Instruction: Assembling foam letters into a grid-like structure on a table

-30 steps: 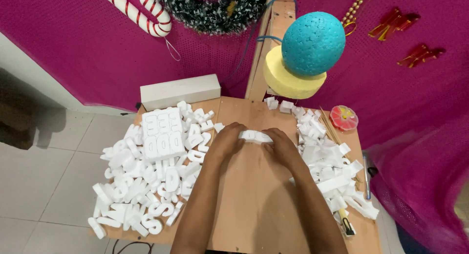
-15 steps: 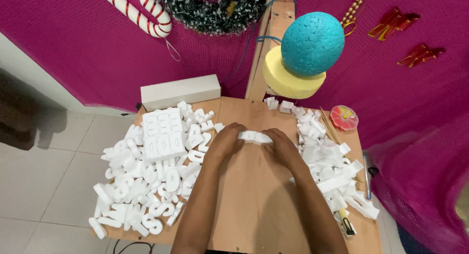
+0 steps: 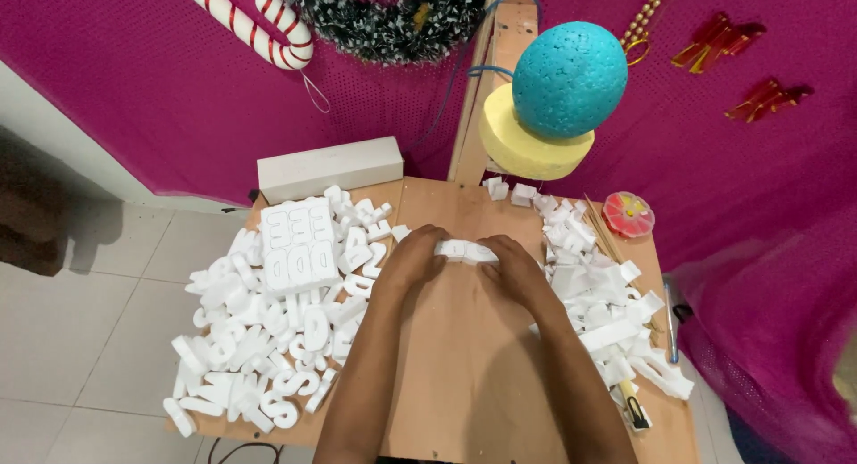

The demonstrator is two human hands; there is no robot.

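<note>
A small white foam piece [image 3: 464, 250] lies between my two hands at the middle of the wooden table [image 3: 473, 375]. My left hand [image 3: 412, 259] grips its left end and my right hand [image 3: 516, 266] grips its right end. Both hands rest low over the bare wood. Most of the piece is hidden by my fingers.
A heap of white foam letters [image 3: 268, 312] covers the table's left side, with a foam sheet of cut letters [image 3: 299, 243] on top. More foam scraps [image 3: 598, 294] lie on the right. A white foam block [image 3: 328, 168], a teal ball [image 3: 568, 78] on a yellow disc and a red container [image 3: 628, 214] stand behind.
</note>
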